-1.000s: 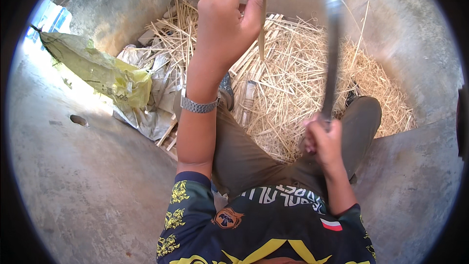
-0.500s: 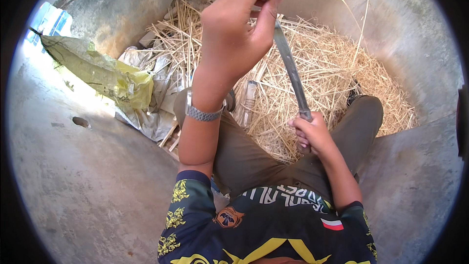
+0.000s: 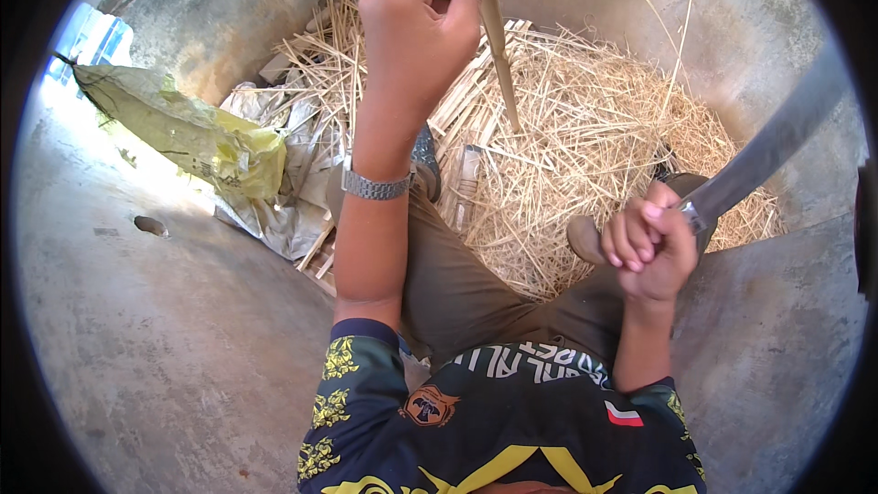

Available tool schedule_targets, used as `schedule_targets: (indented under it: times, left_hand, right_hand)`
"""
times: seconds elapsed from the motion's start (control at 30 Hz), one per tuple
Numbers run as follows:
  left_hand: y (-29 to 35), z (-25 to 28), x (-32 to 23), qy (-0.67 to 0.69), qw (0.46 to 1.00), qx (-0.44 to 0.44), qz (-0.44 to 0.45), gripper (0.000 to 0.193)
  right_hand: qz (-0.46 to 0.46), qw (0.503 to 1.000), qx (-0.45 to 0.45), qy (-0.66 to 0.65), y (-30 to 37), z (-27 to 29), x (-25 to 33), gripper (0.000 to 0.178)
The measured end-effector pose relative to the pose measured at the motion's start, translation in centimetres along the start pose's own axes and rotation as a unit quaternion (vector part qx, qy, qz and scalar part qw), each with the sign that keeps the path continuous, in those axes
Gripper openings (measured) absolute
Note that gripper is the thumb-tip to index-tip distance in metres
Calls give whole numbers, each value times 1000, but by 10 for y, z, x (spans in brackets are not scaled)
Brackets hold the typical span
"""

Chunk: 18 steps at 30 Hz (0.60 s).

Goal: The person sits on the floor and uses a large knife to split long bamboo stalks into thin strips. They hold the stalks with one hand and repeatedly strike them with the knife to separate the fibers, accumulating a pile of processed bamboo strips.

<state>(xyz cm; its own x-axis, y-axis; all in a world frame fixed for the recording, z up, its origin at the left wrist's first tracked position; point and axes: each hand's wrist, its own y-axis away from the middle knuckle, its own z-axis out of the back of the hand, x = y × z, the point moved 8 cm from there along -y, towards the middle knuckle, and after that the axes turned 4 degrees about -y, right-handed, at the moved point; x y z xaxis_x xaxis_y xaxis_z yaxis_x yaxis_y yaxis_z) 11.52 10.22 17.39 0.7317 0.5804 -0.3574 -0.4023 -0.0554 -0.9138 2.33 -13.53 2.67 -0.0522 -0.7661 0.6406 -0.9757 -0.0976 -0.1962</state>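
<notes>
Raised high in front of me, my left hand (image 3: 421, 27) pinches the upper end of a pale bamboo strip (image 3: 498, 50). The strip hangs down at a slight slant, its lower tip over the heap of shavings. My right hand (image 3: 651, 242) is wrapped around the handle of a machete (image 3: 764, 151), above my right thigh. Its blade points up and to the right, away from the strip, and is partly blurred. The rounded wooden butt (image 3: 585, 240) of the handle sticks out to the left of my fist.
Straw-like bamboo shavings (image 3: 576, 137) are heaped between and beyond my legs. A narrow, brownish object (image 3: 467, 187) lies among them near my left foot. At the left are a crumpled yellow sack (image 3: 192, 133) and grey sheeting (image 3: 274, 229). Concrete walls (image 3: 229, 311) curve around me.
The machete has swung from beside the left hand out to the right, its blade now turned up and rightward. The left hand has shifted slightly left, and the strip's length now shows.
</notes>
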Motion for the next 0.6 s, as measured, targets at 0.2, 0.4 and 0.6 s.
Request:
schedule_targets:
  times: [0.2,0.4,0.6]
  left_hand:
    - [14,-16,2,-38,997,62,38,17]
    - [14,-16,16,-40,997,59,34,19]
    - [16,-18,17,-21,998,46,40,21]
  right_hand:
    - [-285,885,-124,347,18,99,-124,18]
    - [-323,925,-101,172,26,62,-109,23]
    - [0,974,-87,209,2,24,-33,27]
